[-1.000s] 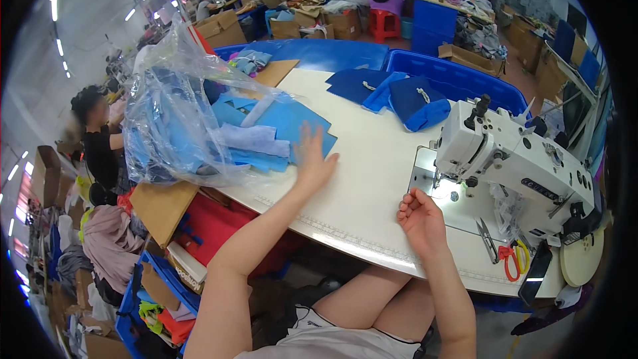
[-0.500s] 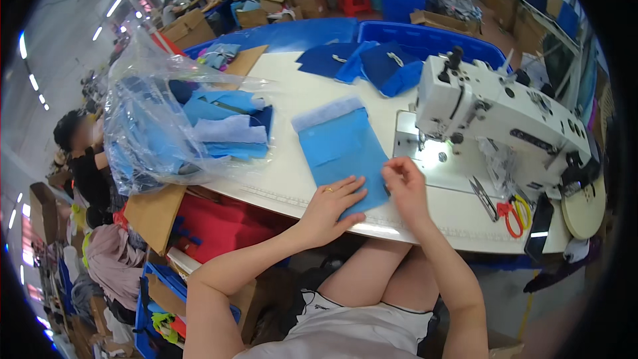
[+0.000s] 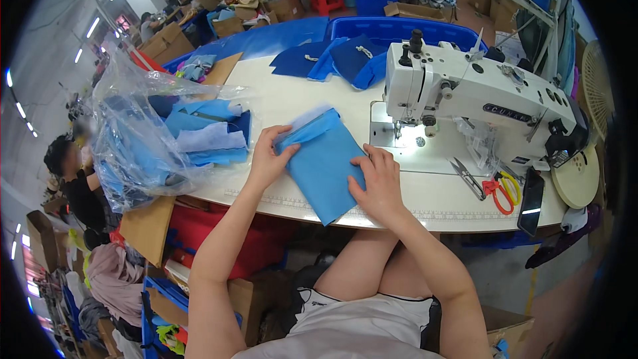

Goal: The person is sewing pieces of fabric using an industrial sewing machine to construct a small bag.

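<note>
Head view: a folded light blue cloth piece [image 3: 325, 163] lies on the white bench [image 3: 425, 193], near edge, just left of the sewing machine [image 3: 465, 96]. The left hand [image 3: 269, 156] pinches the cloth's far left corner, fingers closed on it; the right hand [image 3: 379, 183] lies flat on the cloth's right edge, fingers spread and pressing, not gripping. Risks, as judged: the near corner of the cloth overhangs the bench edge, so if both hands ease off, the piece could slide to the floor; the layers at the pinched corner look slightly parted and could shift out of line. The right hand is near the needle area [image 3: 399, 134], lit by the machine lamp; a careless push to the right could bring fingers under it. Surroundings: a clear plastic bag of blue pieces [image 3: 153, 139] sits left, crowding that side; scissors with red and yellow handles [image 3: 488, 185] lie right, beside a dark phone [image 3: 531, 201]. Darker blue pieces [image 3: 339, 60] lie far, by a blue bin [image 3: 399, 26]. Another person [image 3: 73, 173] sits far left.
</note>
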{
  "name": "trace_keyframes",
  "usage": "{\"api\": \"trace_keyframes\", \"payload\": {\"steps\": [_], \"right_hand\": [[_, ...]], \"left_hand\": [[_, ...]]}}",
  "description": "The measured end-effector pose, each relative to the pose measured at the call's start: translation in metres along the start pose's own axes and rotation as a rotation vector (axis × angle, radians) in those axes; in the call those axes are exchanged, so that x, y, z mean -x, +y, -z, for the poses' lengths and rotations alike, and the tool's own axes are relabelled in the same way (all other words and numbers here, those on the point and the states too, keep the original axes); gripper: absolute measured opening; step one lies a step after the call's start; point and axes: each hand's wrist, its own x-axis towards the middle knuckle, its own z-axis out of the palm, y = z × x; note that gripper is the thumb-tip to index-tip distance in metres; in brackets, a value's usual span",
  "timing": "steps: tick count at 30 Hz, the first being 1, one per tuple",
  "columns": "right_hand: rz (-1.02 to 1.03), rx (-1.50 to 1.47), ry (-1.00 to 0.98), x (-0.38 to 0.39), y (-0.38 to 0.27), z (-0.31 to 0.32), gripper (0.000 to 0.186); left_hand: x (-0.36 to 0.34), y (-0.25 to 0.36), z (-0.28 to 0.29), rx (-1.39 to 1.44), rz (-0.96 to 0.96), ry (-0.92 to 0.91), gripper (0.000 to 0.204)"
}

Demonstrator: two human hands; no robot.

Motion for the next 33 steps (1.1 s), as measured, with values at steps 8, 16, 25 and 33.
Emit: {"api": "trace_keyframes", "payload": {"steps": [8,16,25,33], "right_hand": [[0.040,-0.056,-0.018,0.000,-0.001,0.006,0.038],[-0.143,-0.762,-0.124,-0.003,-0.004,0.016,0.028],[-0.062,-0.700,0.134,-0.004,-0.013,0.016,0.013],[0.583,-0.348,0.233,-0.004,-0.013,0.023,0.041]], "left_hand": [[-0.006,0.003,0.014,0.289,-0.017,0.134,0.010],[-0.004,0.086,0.036,0.565,0.109,0.042,0.007],[-0.026,0.098,0.055,0.487,0.019,0.152,0.011],[-0.024,0.088,0.025,-0.092,-0.124,-0.349,0.086]]}}
